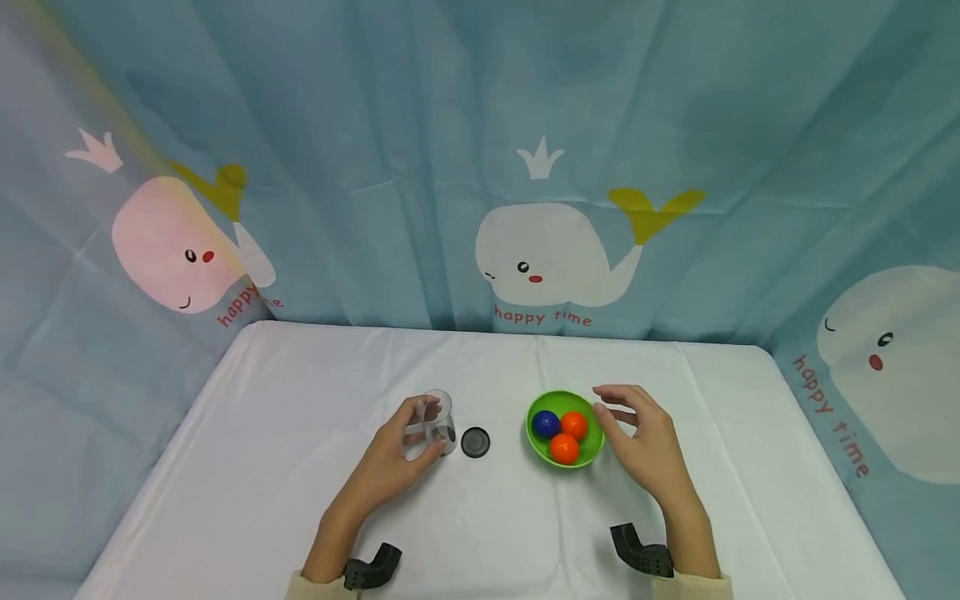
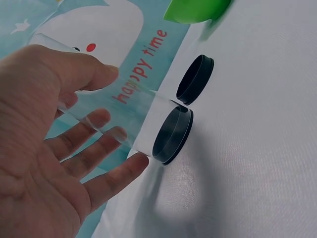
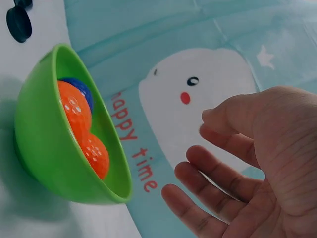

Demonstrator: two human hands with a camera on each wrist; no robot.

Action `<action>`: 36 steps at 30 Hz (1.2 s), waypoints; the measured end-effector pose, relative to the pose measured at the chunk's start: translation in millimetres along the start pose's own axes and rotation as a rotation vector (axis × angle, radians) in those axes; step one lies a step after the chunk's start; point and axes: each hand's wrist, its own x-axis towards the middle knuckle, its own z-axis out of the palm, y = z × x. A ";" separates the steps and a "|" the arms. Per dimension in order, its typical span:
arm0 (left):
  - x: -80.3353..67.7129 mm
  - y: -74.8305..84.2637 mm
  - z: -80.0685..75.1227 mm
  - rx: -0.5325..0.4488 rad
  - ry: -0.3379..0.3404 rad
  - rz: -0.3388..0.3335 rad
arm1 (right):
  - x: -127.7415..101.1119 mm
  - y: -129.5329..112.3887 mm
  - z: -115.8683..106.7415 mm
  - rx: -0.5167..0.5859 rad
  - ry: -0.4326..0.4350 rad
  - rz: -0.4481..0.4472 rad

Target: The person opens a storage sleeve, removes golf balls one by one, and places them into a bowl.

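My left hand [image 1: 395,457] holds a clear cylindrical container [image 1: 444,408], thumb on one side and fingers on the other. In the left wrist view the container's black base [image 2: 173,135] shows beyond the fingertips. A round black lid [image 1: 476,442] lies on the table just right of the container. Further right stands a green bowl [image 3: 42,131] with a blue ball [image 1: 545,425], an orange ball [image 1: 574,426] and a second orange ball [image 1: 564,449] in it. Right of the bowl my right hand [image 1: 651,446] hovers near the rim, its fingers loosely bent and holding nothing.
A white cloth covers the table [image 1: 300,417]. Behind it and at both sides hangs a blue curtain [image 1: 375,167] printed with whales. A black wrist mount [image 1: 372,568] sits on the left wrist, and another black mount [image 1: 641,552] on the right.
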 end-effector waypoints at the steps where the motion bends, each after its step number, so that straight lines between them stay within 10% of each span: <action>1: -0.2 0.0 0.0 0.001 -0.002 -0.001 | -0.8 0.2 -1.4 -0.009 0.010 0.007; 36: -11.2 0.8 -9.1 0.123 0.014 0.058 | -17.1 13.1 -19.7 0.016 -0.010 0.105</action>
